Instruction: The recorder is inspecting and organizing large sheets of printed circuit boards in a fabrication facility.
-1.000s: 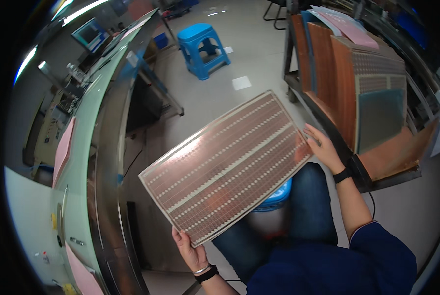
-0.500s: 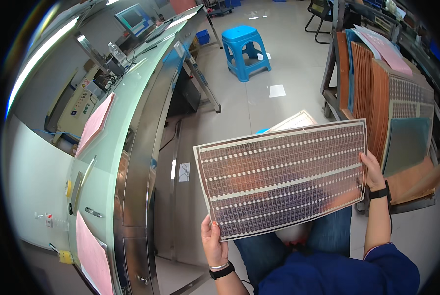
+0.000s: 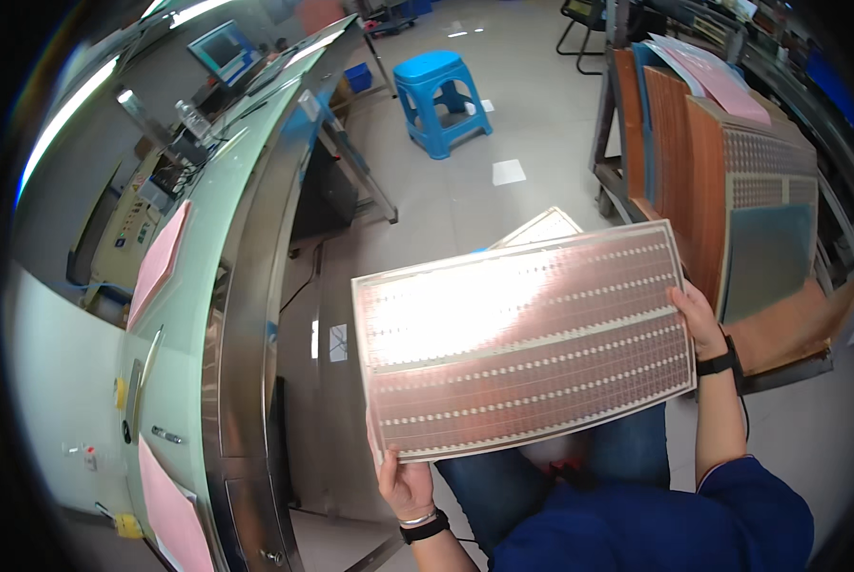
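The panel [image 3: 527, 343] has swung round since a second ago: then it lay on a slant across the lap, one corner pointing away; now its long edges run nearly level between the two hands, and the view has turned toward the steel machine [image 3: 246, 315] on the left. It looks as if the sheet is being squared up and carried toward that side, though where it is bound cannot be told.

The left hand [image 3: 406, 484] is closed on the panel's near left corner, thumb on top and fingers hidden beneath. The right hand [image 3: 699, 319] grips the right edge near the far corner, fingers curled over the rim, a dark band on the wrist. The panel hangs in the air between them, above the knees, bowed slightly, its upper left half glaring with reflected light.

Beyond the right hand stands a rack [image 3: 732, 191] of similar copper sheets on edge. Far ahead sits a blue stool [image 3: 441, 91].
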{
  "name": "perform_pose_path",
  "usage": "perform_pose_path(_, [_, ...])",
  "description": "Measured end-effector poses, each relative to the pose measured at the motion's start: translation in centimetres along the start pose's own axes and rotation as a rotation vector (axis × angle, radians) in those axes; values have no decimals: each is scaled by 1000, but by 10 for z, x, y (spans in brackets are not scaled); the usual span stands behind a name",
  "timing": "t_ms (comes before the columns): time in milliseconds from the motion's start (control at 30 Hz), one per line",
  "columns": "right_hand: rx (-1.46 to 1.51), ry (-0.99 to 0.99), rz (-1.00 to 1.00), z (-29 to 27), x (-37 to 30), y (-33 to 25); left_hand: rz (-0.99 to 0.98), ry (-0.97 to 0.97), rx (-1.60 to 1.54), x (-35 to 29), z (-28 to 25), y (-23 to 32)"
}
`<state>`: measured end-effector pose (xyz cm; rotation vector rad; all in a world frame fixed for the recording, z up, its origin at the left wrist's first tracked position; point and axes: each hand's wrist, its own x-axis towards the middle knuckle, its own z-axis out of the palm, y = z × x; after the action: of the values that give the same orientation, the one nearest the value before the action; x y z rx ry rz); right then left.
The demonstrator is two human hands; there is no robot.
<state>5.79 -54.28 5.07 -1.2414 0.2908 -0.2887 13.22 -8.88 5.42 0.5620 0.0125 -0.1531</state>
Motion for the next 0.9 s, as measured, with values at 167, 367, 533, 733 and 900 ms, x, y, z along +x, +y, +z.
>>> perform_pose_path(167, [7, 34, 2, 6, -1, -9, 22, -6, 180, -2, -2, -9])
perform_pose_path(367, [144, 9, -29, 12, 3, -14, -42, 65, 169, 2, -10, -8])
perform_pose_path(533, [52, -14, 8, 16, -2, -28, -67, -8, 196, 2, -14, -6])
perform_pose_path(733, [66, -2, 1, 32, -4, -37, -116, 49, 225, 3, -22, -5])
perform_pose_path(900, [33, -23, -22, 24, -3, -33, -153, 22, 210, 5, -29, -6])
